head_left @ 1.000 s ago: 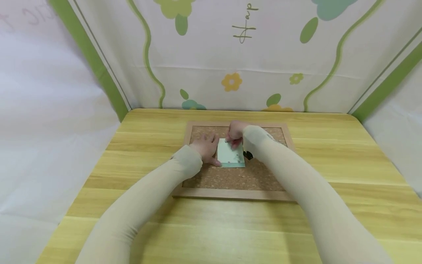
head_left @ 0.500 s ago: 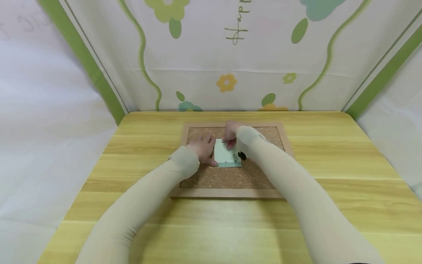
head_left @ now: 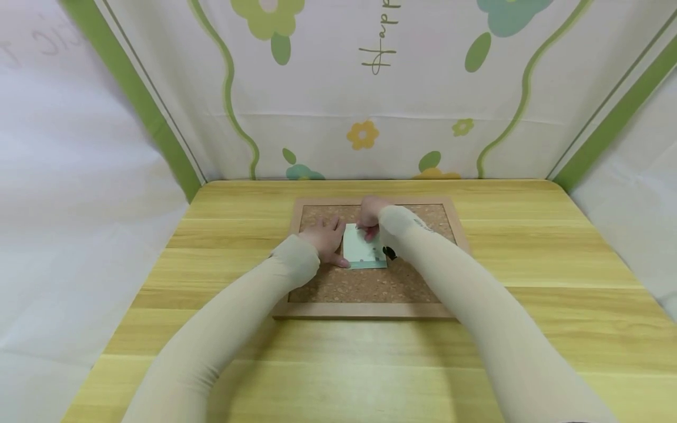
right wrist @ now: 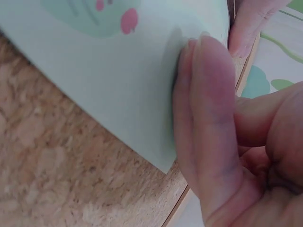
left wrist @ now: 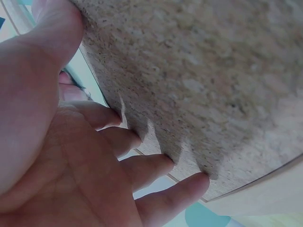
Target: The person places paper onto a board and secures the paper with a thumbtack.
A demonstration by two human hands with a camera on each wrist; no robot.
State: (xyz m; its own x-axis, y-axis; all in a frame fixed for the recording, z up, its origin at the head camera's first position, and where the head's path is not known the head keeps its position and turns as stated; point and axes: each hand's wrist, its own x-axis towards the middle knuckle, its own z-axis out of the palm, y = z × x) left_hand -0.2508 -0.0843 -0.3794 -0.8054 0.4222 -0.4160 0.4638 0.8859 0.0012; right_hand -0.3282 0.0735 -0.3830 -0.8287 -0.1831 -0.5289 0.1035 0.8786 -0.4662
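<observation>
A pale green sheet of paper (head_left: pixel 362 249) with a darker band along its near edge lies on a wood-framed cork board (head_left: pixel 344 288). My left hand (head_left: pixel 325 239) rests on the cork with fingers spread, its thumb at the paper's lower left corner. Four fingertips press the cork in the left wrist view. Over the paper's upper left part, my right hand (head_left: pixel 372 212) is bent down, thumb and index pinching a tiny grey pin-like piece (left wrist: pixel 84 89), mostly hidden. Its other fingers (right wrist: pixel 213 85) touch the sheet, which shows pink printed spots in the right wrist view.
The cork board sits on a yellow wood-grain table (head_left: pixel 338 364), near its far edge. Behind the table hangs a white cloth (head_left: pixel 317 88) printed with flowers and green stripes. A small black object (head_left: pixel 389 252) shows under the right wrist.
The head view has shifted slightly, so the scene sits a little further left than a second ago. Both hands keep almost the same places on the board and paper.
</observation>
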